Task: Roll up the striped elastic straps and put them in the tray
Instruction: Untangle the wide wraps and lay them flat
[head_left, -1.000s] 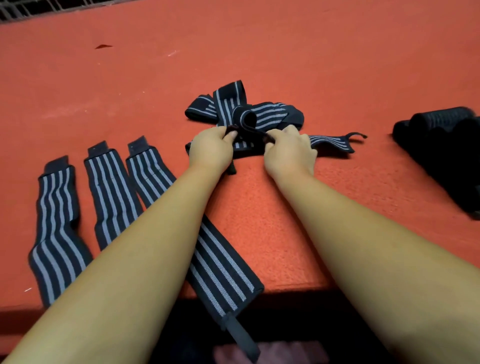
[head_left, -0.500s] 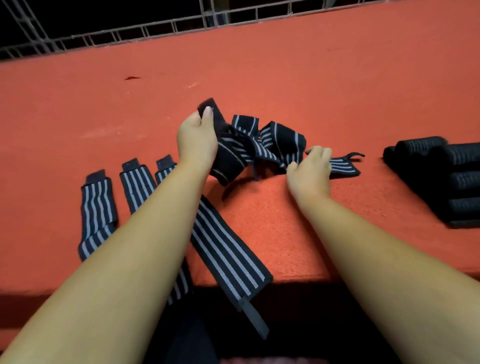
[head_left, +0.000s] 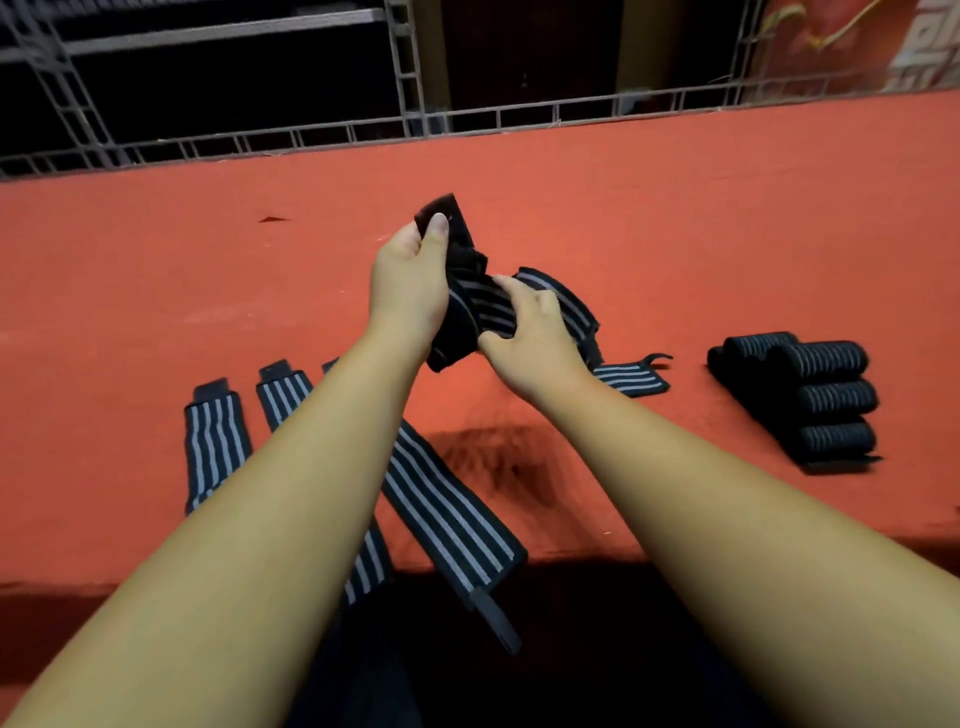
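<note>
At the far left I am seeing three flat striped straps (head_left: 215, 441) lying side by side on the red worktop (head_left: 675, 234). The rightmost one is hanging its black end over the near edge, and the left forearm is crossing above them. Moving right, the left hand (head_left: 410, 291) is gripping a crumpled strap (head_left: 485, 306) raised off the worktop, its thumb pressing on the black end tab (head_left: 454, 213) that is sticking up. Just beside it, the right hand (head_left: 535, 338) is curling its fingers round the striped part of the same strap. Past the right wrist, a loose striped end (head_left: 628, 376) is lying on the worktop. Further right, several rolled straps (head_left: 826, 397) are sitting packed together on what looks like a dark tray (head_left: 841, 464), well apart from the hands.
</note>
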